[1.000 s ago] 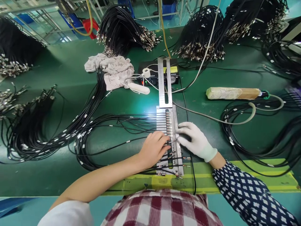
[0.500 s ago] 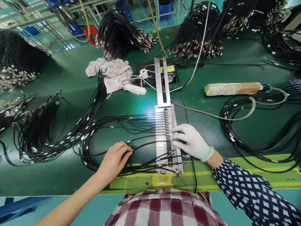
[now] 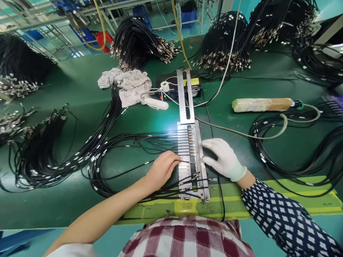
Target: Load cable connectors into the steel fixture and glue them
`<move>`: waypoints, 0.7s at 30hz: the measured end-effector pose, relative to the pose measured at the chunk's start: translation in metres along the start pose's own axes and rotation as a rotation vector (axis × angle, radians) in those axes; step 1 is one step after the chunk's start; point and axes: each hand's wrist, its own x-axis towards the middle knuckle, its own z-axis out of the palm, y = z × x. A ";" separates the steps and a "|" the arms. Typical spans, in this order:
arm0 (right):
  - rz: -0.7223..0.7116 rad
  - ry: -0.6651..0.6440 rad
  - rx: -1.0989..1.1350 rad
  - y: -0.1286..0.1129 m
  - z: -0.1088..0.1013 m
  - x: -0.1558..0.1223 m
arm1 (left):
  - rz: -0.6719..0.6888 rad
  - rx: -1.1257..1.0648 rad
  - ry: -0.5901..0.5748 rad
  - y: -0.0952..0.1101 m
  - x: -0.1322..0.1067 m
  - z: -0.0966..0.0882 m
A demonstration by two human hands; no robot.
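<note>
A slotted metal fixture (image 3: 198,142) lies on the bench in front of me, with several black cables (image 3: 166,137) laid side by side in its upper slots and their metal ends over the central opening. My bare left hand (image 3: 164,170) pinches one black cable (image 3: 184,161) at the fixture's left edge; the cable runs across toward the right rail. At the right rail is my right hand (image 3: 221,159) in a white glove, thumb and fingers apart, fingertips at the metal edge and nothing visible between them. Below, loose cable ends (image 3: 203,179) lie across the fixture's lower part.
A black control box (image 3: 171,85) stands behind the fixture under a slotted metal bar (image 3: 184,96). White gloves (image 3: 134,85) lie left of it, a wrapped handle (image 3: 262,105) right. Cable bundles (image 3: 142,39) ring the green bench; coiled cables (image 3: 259,142) lie at right.
My left hand has moved right along the cable to the fixture's left edge. My gloved right hand has shifted slightly right, its thumb and fingers now further apart.
</note>
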 end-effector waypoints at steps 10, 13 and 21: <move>0.087 -0.082 0.057 0.002 0.004 0.003 | 0.197 0.321 0.112 -0.016 0.004 0.010; 0.096 -0.087 0.065 0.003 0.004 0.004 | 0.252 0.350 0.115 -0.016 0.005 0.011; 0.084 -0.092 0.041 0.002 0.004 0.004 | 0.424 0.418 0.139 -0.016 0.007 0.010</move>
